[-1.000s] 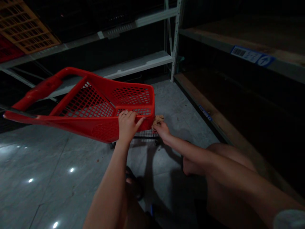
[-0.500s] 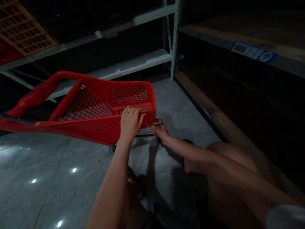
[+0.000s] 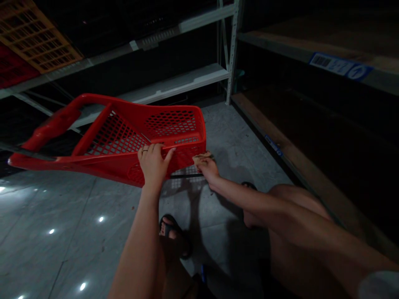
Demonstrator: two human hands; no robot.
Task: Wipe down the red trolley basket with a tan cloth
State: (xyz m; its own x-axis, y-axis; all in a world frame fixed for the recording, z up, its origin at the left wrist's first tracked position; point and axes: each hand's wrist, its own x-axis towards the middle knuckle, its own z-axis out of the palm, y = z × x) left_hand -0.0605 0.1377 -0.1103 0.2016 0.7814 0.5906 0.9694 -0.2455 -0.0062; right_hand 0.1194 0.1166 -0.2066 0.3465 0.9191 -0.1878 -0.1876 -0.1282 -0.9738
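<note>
A red plastic shopping cart (image 3: 102, 165) with mesh sides stands in front of me, its handle to the left. Over the near rim lie the fingers of my left hand (image 3: 153, 166), with the thumb on the outside, so that hand is closed on the cart. My right hand (image 3: 209, 169) is closed around a crumpled brownish cloth (image 3: 203, 156) beside the cart's right end, low on the outer side. Whether the cloth presses against the red plastic I cannot tell.
White metal shelving (image 3: 190, 85) runs behind the cart, with a yellow crate (image 3: 46, 39) at the upper left. Wooden-edged shelves (image 3: 274, 162) border the right. My sandalled foot (image 3: 170, 230) is on the grey tiled floor (image 3: 102, 249).
My left hand has slid left along the cart's rim. My right hand and the cloth have shifted slightly up and left relative to the cart's end. The view has also shifted a little.
</note>
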